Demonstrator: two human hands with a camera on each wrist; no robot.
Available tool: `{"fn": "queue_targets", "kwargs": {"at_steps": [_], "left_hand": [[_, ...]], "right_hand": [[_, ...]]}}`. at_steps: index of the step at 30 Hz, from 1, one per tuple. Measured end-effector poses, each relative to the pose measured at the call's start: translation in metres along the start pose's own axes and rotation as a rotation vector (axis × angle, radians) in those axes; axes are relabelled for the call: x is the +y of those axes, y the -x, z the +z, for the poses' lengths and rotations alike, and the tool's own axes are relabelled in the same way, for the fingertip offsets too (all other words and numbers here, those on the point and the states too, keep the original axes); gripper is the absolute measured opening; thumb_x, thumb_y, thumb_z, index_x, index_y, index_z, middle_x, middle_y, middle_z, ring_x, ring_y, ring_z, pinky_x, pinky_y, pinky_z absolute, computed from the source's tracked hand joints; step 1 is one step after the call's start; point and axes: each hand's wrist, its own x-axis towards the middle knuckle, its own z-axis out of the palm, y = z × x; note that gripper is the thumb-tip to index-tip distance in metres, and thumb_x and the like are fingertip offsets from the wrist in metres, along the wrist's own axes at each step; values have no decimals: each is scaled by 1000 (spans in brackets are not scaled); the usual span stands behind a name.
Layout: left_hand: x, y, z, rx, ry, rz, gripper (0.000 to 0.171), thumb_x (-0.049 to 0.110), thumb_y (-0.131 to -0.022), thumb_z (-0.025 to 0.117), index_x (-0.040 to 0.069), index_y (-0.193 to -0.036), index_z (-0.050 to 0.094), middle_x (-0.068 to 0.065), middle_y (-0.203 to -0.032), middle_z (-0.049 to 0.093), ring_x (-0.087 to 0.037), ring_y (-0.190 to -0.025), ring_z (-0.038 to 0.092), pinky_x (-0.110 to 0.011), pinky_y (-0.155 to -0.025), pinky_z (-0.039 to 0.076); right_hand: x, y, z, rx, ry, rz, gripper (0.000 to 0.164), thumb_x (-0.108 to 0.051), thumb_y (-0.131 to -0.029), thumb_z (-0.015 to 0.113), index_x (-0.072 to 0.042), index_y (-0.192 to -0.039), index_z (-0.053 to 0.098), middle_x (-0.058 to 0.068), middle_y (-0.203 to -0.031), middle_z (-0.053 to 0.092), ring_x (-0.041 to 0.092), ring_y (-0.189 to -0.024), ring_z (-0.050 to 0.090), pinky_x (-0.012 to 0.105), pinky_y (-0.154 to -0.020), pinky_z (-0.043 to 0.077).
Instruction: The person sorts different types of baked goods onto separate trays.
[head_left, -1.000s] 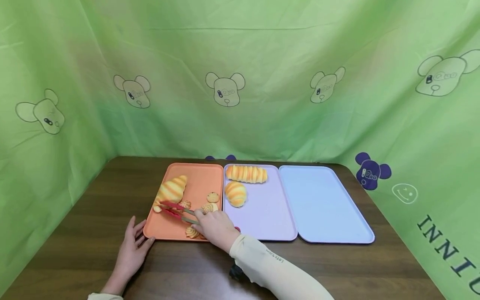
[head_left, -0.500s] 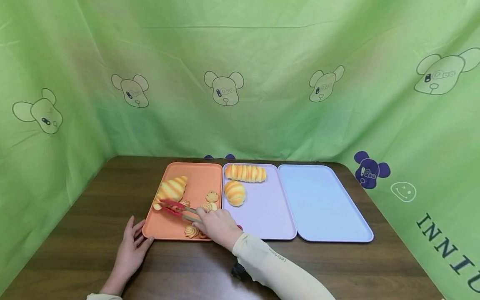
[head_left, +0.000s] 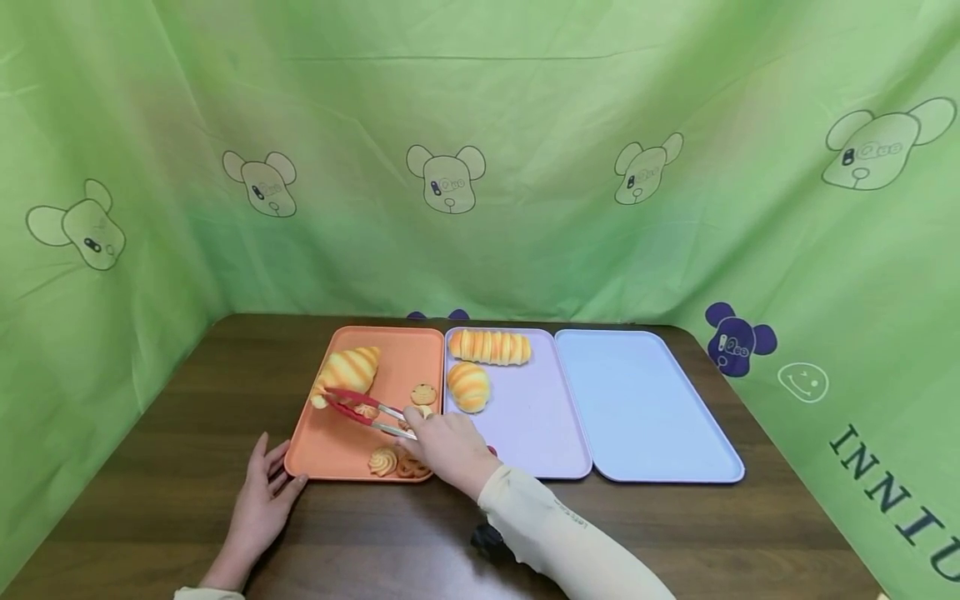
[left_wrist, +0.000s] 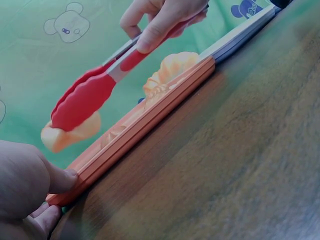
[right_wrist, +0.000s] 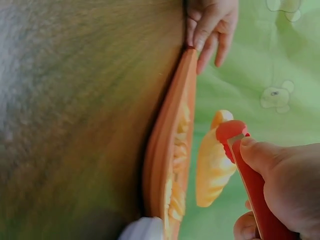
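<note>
My right hand (head_left: 450, 450) grips red-tipped metal tongs (head_left: 360, 404). Their scalloped red ends pinch the narrow tail of a striped croissant (head_left: 351, 371), which hangs above the orange tray (head_left: 322, 454). In the right wrist view the croissant (right_wrist: 215, 170) shows clear of the tray's rim. At that tray's near left corner, my left hand (head_left: 262, 496) holds the edge between thumb and fingers. Around the tongs on the tray lie a round cookie (head_left: 423, 394), a swirl cookie (head_left: 382, 461) and a pretzel-shaped cookie (head_left: 411, 467), partly hidden by my right hand.
A lilac tray (head_left: 540, 433) adjoins the orange one and bears a long ridged bread roll (head_left: 490, 347) and a smaller striped roll (head_left: 468, 387). Farther right stands a light blue tray (head_left: 652, 408). Behind the brown wooden table (head_left: 375, 533) hangs a green printed curtain (head_left: 525, 250).
The tongs have closed on the croissant's tail and raised it slightly, away from me and to the right. My right hand has shifted a little right; the left hand stays at the tray corner.
</note>
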Motion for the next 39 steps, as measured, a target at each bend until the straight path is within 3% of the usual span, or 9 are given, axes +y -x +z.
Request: {"fn": "queue_targets", "kwargs": {"at_steps": [9,16,22,27,34,39], "left_hand": [[1,0,1,2,-2,14,85,-10,-94,60,-17,-150,-3,-41,-143,36,-53,-130,38,5,-85,30],[0,0,1,7,-5,20,85,-9,-94,61,-17,-150,-2,-42,-143,37,-53,-129,38,5,-85,31],[1,1,0,3,7,23,85,-12,-93,60,-17,-150,-2,-42,-143,36,-53,-130,37,5,-85,30],[1,0,0,-6,3,24,86,-10,-94,61,-17,-150,-3,-42,-143,35,-54,-130,37,5,-85,30],[3,1,-1,-4,0,12,86,-11,-93,61,-17,-150,-3,-42,-143,35,-54,-131,37,6,-84,30],[3,1,0,-9,1,12,86,-10,-94,61,-17,-150,-4,-42,-143,35,-54,-131,36,5,-84,30]], "right_hand": [[11,7,-9,15,10,-21,45,-45,-94,67,-10,-122,61,-2,-55,52,15,-43,49,30,-35,36],[18,13,-14,-12,-22,14,36,-44,-97,64,-14,-115,58,2,-59,55,19,-46,52,34,-37,40],[28,19,-18,40,-6,18,33,-44,-94,66,-14,-100,55,0,-52,47,20,-43,51,36,-37,40],[38,26,-24,66,-34,31,34,-43,-93,68,-13,-101,55,-3,-47,40,20,-40,48,38,-36,40],[50,34,-30,108,-11,32,34,-41,-92,70,-13,-100,54,0,-51,43,21,-39,48,39,-35,38],[57,40,-38,82,-20,66,33,-41,-92,70,-13,-94,52,0,-53,43,21,-40,46,38,-34,36]]}}
